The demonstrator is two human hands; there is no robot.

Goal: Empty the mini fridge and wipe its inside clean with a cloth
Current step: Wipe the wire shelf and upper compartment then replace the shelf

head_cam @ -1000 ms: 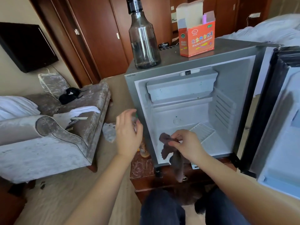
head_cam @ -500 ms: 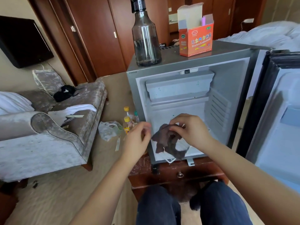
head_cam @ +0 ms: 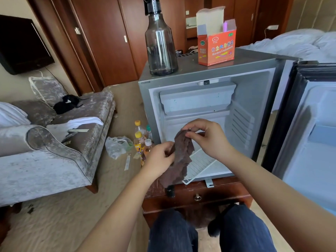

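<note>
The grey mini fridge (head_cam: 258, 91) stands open on a low wooden cabinet, its door (head_cam: 312, 124) swung out to the right. A white wire shelf (head_cam: 201, 164) lies tilted on the fridge floor, sticking out over the front edge. In front of the opening a brown cloth (head_cam: 180, 157) hangs between both hands. My right hand (head_cam: 209, 137) pinches its top edge. My left hand (head_cam: 160, 159) grips its left side lower down. A clear bottle (head_cam: 160, 46) and an orange carton (head_cam: 216, 46) stand on the fridge top.
Several small drink bottles (head_cam: 141, 140) and a plastic bag (head_cam: 117, 145) sit on the carpet left of the fridge. A grey sofa (head_cam: 47, 151) fills the left side. A bed (head_cam: 298, 42) lies behind the fridge. My knees are below the cabinet (head_cam: 200, 197).
My right hand lifted the cloth up from the cabinet's front edge to the fridge opening. My left hand came across from the left and took hold of the cloth's side.
</note>
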